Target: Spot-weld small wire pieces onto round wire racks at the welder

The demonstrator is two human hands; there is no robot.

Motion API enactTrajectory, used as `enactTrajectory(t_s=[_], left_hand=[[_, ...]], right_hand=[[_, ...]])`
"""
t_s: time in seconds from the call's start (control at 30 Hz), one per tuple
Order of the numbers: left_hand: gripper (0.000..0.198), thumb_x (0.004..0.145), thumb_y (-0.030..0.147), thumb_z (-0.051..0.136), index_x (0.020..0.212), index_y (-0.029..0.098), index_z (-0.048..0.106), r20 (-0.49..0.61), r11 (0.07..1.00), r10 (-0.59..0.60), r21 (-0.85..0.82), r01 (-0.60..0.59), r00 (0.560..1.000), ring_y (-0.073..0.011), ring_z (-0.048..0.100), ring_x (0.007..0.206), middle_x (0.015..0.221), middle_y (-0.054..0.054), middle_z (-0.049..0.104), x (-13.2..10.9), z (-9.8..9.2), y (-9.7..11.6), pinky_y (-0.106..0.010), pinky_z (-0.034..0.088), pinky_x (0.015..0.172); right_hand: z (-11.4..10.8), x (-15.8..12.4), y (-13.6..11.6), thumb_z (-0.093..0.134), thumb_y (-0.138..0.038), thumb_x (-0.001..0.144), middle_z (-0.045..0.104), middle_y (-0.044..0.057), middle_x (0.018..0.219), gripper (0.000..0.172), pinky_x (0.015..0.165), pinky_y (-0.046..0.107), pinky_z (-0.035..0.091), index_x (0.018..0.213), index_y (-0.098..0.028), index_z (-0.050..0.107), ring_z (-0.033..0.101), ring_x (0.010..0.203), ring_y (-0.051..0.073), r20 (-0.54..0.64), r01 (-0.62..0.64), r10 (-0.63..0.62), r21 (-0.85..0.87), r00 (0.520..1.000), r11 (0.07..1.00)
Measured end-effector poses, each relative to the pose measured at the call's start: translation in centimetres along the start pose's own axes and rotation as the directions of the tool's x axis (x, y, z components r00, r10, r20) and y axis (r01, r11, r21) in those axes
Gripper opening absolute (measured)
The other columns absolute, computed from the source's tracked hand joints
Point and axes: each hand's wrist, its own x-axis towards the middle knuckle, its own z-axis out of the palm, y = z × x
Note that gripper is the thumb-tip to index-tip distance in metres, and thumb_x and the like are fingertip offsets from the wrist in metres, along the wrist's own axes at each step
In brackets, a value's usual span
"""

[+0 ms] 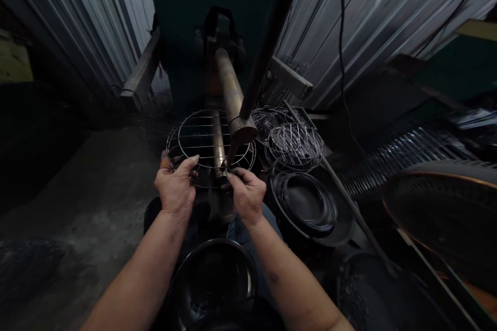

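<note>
1. Fingers of my left hand (175, 186) clasp the wire rack (205, 157) by its near-left rim.
2. My right hand (248, 194) pinches a small piece (229, 169), too dim to identify, near the rack's near edge.
3. The rack extends ahead, above the lower metal bar (218, 139).

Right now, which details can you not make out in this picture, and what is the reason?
In the head view:
Right hand: whatever is at its fingertips is too small and dark to name.
Left hand: some fingers are partly hidden behind the hand itself.
Wire rack: part is covered by the upper metal cylinder.
Orange-rimmed round piece: cut off by the right edge.
</note>
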Motion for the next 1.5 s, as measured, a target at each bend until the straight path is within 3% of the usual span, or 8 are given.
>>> enactTrajectory(t_s=[0.27,0.5,0.7,0.87,1.13,1.3,1.4,1.5], left_hand=[[0.048,0.046,0.019,0.083,0.085,0.018,0.056,-0.021,1.000,-0.002,-0.008,0.002,1.000,-0.0075,0.050,0.052,0.073,0.005,0.055,0.3,0.0,-0.2,-0.019,0.035,0.043],[0.048,0.046,0.020,0.083,0.085,0.018,0.055,-0.033,1.000,0.013,0.008,-0.013,0.999,-0.0079,0.049,0.049,0.071,0.006,0.053,0.7,-0.1,-0.6,-0.020,0.035,0.041],[0.046,0.046,0.019,0.082,0.083,0.018,0.054,-0.012,1.000,0.004,0.008,-0.004,1.000,-0.0067,0.048,0.051,0.072,0.005,0.053,0.7,-0.2,-0.4,-0.019,0.034,0.042],[0.046,0.047,0.017,0.082,0.082,0.019,0.053,0.039,0.999,-0.035,-0.007,0.035,0.999,-0.0078,0.050,0.055,0.071,0.004,0.053,0.4,-0.2,0.0,-0.019,0.034,0.045],[0.053,0.041,0.019,0.081,0.085,0.018,0.052,-0.065,1.000,-0.019,0.019,0.020,0.998,-0.0081,0.049,0.052,0.067,0.006,0.052,1.3,0.0,-0.7,-0.020,0.033,0.044],[0.054,0.040,0.017,0.080,0.084,0.019,0.050,-0.071,0.999,-0.044,0.012,0.045,0.997,-0.0086,0.049,0.050,0.063,0.007,0.051,1.1,0.1,-0.5,-0.019,0.032,0.043],[0.053,0.040,0.014,0.081,0.083,0.019,0.049,-0.050,0.996,-0.090,-0.020,0.089,0.995,-0.0072,0.048,0.048,0.062,0.007,0.052,-0.3,-0.5,-0.1,-0.019,0.032,0.044],[0.053,0.041,0.010,0.081,0.081,0.019,0.048,-0.034,0.978,-0.193,-0.092,0.189,0.981,-0.0069,0.049,0.049,0.062,0.007,0.054,-1.7,-2.1,-0.1,-0.018,0.034,0.045]], right_hand=[[-1.4,-0.5,1.5,0.063,-0.031,0.081,0.070,0.002,0.076,0.016,0.063,0.028,0.055,0.088,-0.020,0.072,0.067,0.067,0.018,0.110,0.132,-0.109,-0.229,0.988,0.965],[-1.3,-0.3,2.0,0.063,-0.030,0.080,0.073,0.004,0.078,0.013,0.075,0.032,0.054,0.078,-0.020,0.072,0.067,0.074,0.020,0.079,0.284,-0.273,-0.298,0.959,0.911],[-1.1,-0.3,2.3,0.061,-0.031,0.080,0.071,0.002,0.072,0.015,0.070,0.030,0.055,0.077,-0.021,0.071,0.066,0.069,0.018,0.060,0.264,-0.258,-0.278,0.964,0.924],[-0.9,-0.5,2.7,0.062,-0.038,0.081,0.071,0.001,0.076,0.021,0.057,0.027,0.054,0.083,-0.020,0.072,0.065,0.058,0.015,0.069,0.143,-0.132,-0.193,0.989,0.971],[-1.4,-0.2,2.0,0.063,-0.038,0.078,0.074,0.001,0.081,0.021,0.074,0.028,0.054,0.085,-0.022,0.076,0.067,0.081,0.019,0.091,0.188,-0.170,-0.259,0.981,0.947],[-1.2,-0.2,1.3,0.064,-0.037,0.078,0.071,-0.001,0.076,0.021,0.072,0.027,0.052,0.082,-0.020,0.076,0.065,0.072,0.017,0.096,0.210,-0.193,-0.221,0.977,0.952],[-2.0,-1.4,0.4,0.063,-0.039,0.080,0.069,-0.001,0.068,0.023,0.067,0.027,0.053,0.083,-0.021,0.076,0.063,0.066,0.016,0.122,0.201,-0.177,-0.233,0.977,0.951],[-4.4,-4.9,-0.2,0.060,-0.038,0.083,0.072,0.002,0.073,0.024,0.069,0.031,0.055,0.092,-0.023,0.076,0.066,0.067,0.019,0.149,0.264,-0.231,-0.265,0.961,0.927]])
